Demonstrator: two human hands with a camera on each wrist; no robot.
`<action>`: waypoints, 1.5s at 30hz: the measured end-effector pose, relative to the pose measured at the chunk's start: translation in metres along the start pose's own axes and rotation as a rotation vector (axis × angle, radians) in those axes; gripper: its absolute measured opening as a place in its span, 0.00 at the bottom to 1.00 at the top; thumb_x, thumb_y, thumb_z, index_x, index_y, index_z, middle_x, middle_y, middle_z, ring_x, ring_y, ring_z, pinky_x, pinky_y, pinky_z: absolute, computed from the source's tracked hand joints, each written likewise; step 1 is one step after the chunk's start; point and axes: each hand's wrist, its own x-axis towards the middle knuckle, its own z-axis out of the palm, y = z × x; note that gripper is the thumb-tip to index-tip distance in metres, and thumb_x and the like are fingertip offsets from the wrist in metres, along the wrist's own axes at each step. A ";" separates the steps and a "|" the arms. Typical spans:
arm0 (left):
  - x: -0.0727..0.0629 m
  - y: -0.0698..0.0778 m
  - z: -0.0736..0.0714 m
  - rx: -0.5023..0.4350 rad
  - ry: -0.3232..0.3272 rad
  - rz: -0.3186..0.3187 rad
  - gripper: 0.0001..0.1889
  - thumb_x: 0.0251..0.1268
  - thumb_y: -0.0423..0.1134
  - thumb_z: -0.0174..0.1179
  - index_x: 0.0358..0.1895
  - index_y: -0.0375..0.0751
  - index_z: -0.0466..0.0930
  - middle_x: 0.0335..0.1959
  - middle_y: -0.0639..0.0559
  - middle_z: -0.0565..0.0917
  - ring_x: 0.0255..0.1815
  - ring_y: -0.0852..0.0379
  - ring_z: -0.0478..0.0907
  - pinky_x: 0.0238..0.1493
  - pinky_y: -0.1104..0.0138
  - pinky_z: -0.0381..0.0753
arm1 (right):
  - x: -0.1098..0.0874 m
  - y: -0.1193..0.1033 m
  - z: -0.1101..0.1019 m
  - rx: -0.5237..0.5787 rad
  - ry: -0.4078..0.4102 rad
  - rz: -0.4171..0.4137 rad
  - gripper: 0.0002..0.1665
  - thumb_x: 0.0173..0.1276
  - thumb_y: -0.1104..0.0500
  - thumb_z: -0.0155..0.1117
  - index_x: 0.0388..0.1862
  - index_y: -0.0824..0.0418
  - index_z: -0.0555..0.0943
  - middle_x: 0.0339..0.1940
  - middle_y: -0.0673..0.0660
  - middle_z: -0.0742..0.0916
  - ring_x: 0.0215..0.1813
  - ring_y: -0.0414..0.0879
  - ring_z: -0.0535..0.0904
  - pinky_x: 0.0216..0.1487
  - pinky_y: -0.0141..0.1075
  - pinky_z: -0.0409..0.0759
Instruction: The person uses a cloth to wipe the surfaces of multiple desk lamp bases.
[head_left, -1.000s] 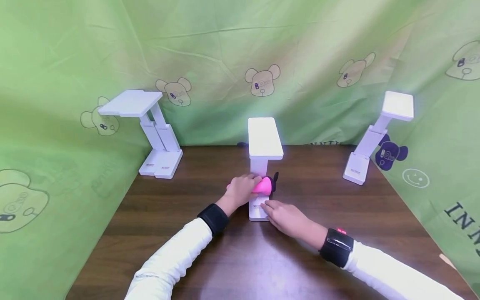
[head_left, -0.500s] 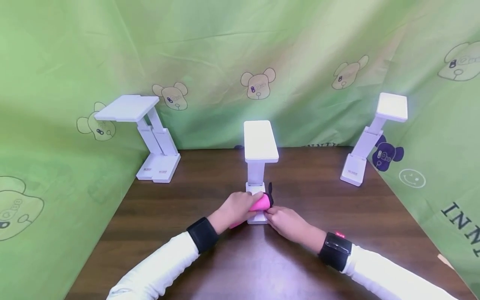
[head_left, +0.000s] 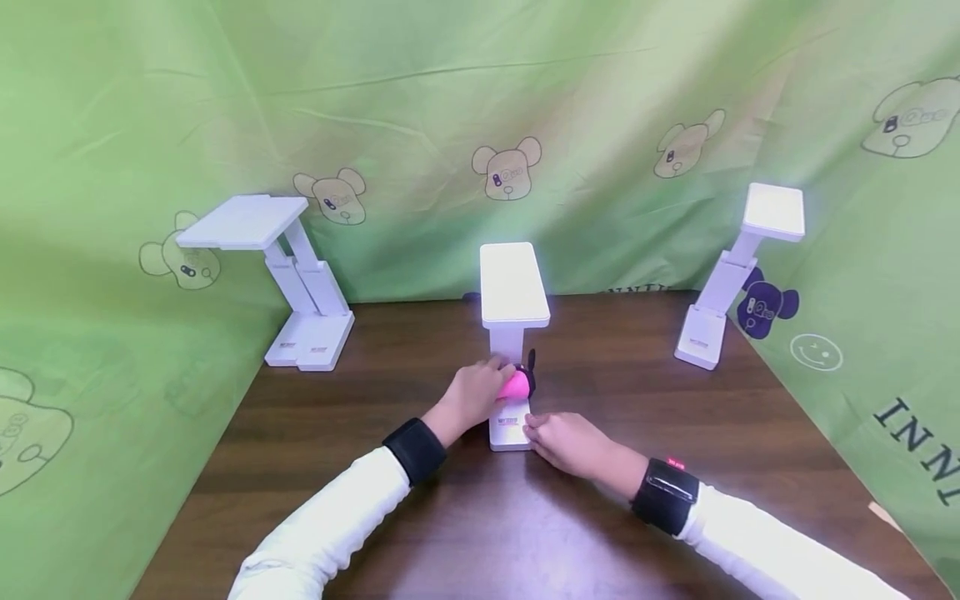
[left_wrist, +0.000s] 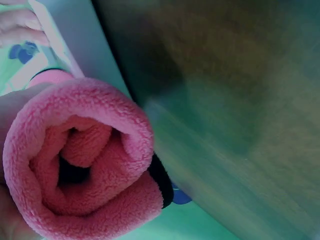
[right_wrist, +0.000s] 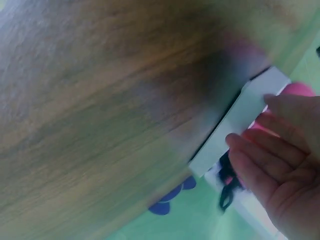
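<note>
My left hand (head_left: 474, 392) grips a rolled pink plush towel (head_left: 515, 386) with black edging and a black loop. It lies across the lower part of the middle white desk lamp (head_left: 510, 425), whose flat head glows. The left wrist view looks into the end of the rolled towel (left_wrist: 95, 175). At the lamp base's right edge, the fingertips of my right hand (head_left: 567, 442) touch the base. In the right wrist view, the fingers of my right hand (right_wrist: 285, 150) are loosely bent at the lamp base (right_wrist: 240, 120).
A white double lamp (head_left: 310, 337) stands at the back left of the brown wooden table (head_left: 630, 367). At the back right is a lit white lamp (head_left: 701, 333). A green curtain (head_left: 390, 108) printed with bear heads surrounds the table.
The left hand has carried the towel down toward the lamp base and then back up the lamp. The right fingers have shifted from over the base to its right edge.
</note>
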 end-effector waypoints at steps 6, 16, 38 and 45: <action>-0.026 0.005 -0.012 -0.058 -0.043 0.046 0.26 0.59 0.53 0.74 0.58 0.49 0.81 0.42 0.49 0.84 0.37 0.54 0.82 0.37 0.64 0.86 | -0.003 0.044 -0.019 0.365 -0.079 0.169 0.14 0.67 0.55 0.73 0.46 0.64 0.87 0.42 0.58 0.90 0.46 0.48 0.87 0.49 0.40 0.85; -0.044 0.007 -0.016 -0.112 -0.012 0.105 0.28 0.59 0.54 0.73 0.61 0.49 0.81 0.44 0.49 0.85 0.39 0.56 0.81 0.40 0.66 0.86 | 0.020 0.082 -0.010 0.567 -0.224 0.295 0.83 0.49 0.36 0.83 0.82 0.70 0.37 0.83 0.71 0.48 0.80 0.74 0.38 0.74 0.70 0.47; -0.002 -0.016 0.003 0.010 -0.098 -0.099 0.29 0.67 0.54 0.67 0.69 0.53 0.76 0.61 0.49 0.82 0.57 0.52 0.81 0.50 0.59 0.86 | 0.039 0.074 0.010 0.541 -0.318 0.255 0.80 0.49 0.32 0.81 0.83 0.65 0.41 0.84 0.66 0.50 0.84 0.63 0.39 0.73 0.72 0.39; -0.025 -0.005 -0.007 -0.007 -0.139 0.098 0.25 0.65 0.53 0.69 0.63 0.53 0.80 0.55 0.50 0.84 0.51 0.54 0.81 0.48 0.63 0.86 | 0.039 0.075 0.008 0.536 -0.331 0.278 0.85 0.48 0.32 0.81 0.82 0.71 0.36 0.83 0.69 0.46 0.83 0.66 0.38 0.74 0.71 0.37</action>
